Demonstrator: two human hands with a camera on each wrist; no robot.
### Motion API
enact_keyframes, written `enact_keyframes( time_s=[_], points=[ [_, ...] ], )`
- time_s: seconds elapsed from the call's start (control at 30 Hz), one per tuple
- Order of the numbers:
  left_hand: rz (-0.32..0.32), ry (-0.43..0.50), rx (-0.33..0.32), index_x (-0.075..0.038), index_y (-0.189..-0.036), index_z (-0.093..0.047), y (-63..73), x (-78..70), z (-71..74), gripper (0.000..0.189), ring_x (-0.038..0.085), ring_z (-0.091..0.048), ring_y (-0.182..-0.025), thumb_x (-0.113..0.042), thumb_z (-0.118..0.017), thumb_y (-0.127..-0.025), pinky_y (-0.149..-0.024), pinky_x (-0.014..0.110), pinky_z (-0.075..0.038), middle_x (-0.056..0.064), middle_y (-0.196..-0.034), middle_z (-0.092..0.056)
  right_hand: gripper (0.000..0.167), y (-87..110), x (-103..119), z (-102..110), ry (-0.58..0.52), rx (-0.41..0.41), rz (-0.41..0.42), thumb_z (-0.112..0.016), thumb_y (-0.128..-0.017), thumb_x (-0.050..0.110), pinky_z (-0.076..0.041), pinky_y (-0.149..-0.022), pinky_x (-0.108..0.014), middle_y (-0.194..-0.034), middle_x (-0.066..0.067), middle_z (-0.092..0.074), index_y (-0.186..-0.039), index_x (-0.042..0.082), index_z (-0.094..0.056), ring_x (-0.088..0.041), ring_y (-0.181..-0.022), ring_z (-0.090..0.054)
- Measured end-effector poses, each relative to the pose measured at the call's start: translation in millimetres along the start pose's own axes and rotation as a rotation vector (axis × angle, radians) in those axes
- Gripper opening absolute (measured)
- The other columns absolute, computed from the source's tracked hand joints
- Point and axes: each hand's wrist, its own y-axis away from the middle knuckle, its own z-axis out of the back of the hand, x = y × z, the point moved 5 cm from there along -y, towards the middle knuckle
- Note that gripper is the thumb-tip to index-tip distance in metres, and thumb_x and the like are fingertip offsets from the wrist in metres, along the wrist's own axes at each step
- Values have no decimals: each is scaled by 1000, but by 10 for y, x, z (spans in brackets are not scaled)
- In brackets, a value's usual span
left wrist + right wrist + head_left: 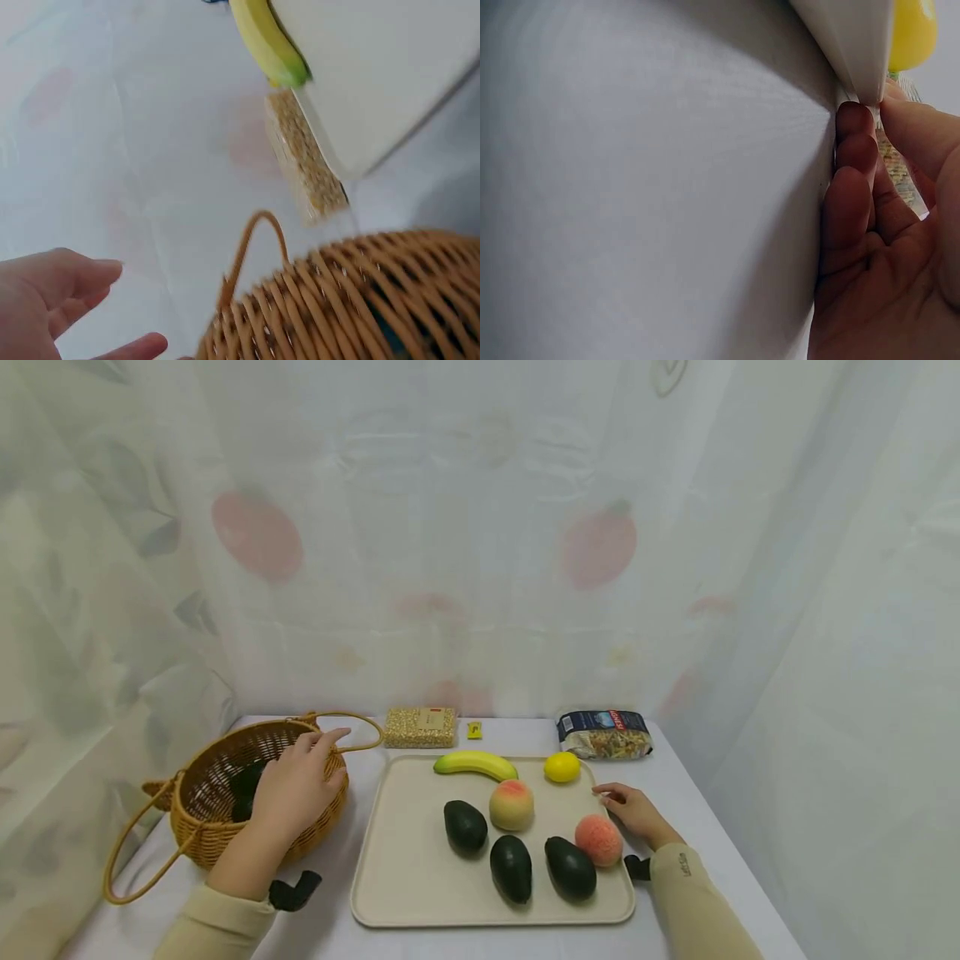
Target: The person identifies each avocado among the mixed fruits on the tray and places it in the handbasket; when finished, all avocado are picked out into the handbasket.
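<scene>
My left hand (296, 785) hovers over the right side of the wicker basket (315, 839), its fingers spread and holding nothing. Inside the basket is a dark green thing (246, 787), partly hidden by the hand. In the left wrist view, the left thumb and fingertips (105, 271) stand apart, left of the basket's woven wall. My right hand (637, 814) pinches the right rim of the beige tray (420, 893); in the right wrist view the thumb lies against the rim and the fingers curl beneath it. A peach (598, 840) lies on the tray close to that hand.
The tray also carries a banana (476, 765), a lemon (562, 767), a second peach (512, 804) and dark avocados (512, 868). Behind it lie a bag of grains (420, 727), a small yellow packet (474, 730) and a pasta bag (605, 734). Curtains surround the table.
</scene>
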Motion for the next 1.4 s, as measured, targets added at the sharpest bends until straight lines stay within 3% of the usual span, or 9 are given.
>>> enact_keyframes(
  time_s=[0.27,0.33,0.5,0.7,0.9,1.13,1.4],
  points=[
    [-84,57,-20,-14,-149,-56,-111,-335,-156,62,45,-65,-108,-18,-81,-93,-86,65,-49,26,-137,-58,25,-20,35,52,-1,-5,4,-64,-105,8,-48,-85,-35,-102,-9,-68,-128,2,-71,-22,-92,-56],
    [-109,67,-18,-16,-148,-57,-123,-423,-230,62,42,-68,-96,-19,-82,-92,-81,62,-52,24,-136,-60,25,-24,50,70,2,-8,10,-64,-105,8,-48,-86,-36,-104,-10,-69,-128,2,-71,-22,-93,-57],
    [-181,95,7,-19,-147,-59,-123,-656,-443,63,33,-68,-85,-22,-86,-90,-74,55,-55,19,-135,-61,25,-38,83,113,0,-15,13,-64,-105,8,-50,-88,-38,-110,-11,-70,-128,2,-71,-23,-95,-59],
    [-229,104,53,-20,-147,-59,-125,-839,-656,62,36,-66,-113,-25,-85,-91,-89,60,-53,16,-138,-59,25,-57,118,133,-4,-11,35,-63,-105,8,-50,-90,-39,-110,-12,-70,-128,1,-71,-23,-96,-60],
    [-268,144,77,-22,-142,-62,-82,-976,-811,60,35,-64,-112,-23,-88,-88,-89,57,-52,13,-134,-60,25,-84,64,76,-8,-16,29,-64,-105,8,-50,-86,-38,-103,-7,-69,-128,3,-71,-21,-92,-59],
    [-310,147,185,-29,-142,-64,82,-1119,-1036,60,35,-62,-117,-31,-88,-87,-91,56,-49,12,-138,-58,23,23,-43,-77,-42,-28,-14,-66,-103,5,-48,-81,-34,-97,-6,-67,-124,4,-73,-20,-88,-56],
    [-350,164,293,-30,-145,-61,87,-1245,-1188,66,43,-56,-127,-36,-89,-86,-95,62,-47,17,-147,-52,23,8,-19,-33,-41,-39,-23,-66,-103,6,-46,-79,-32,-96,-6,-64,-124,5,-73,-21,-87,-54]
  ],
)
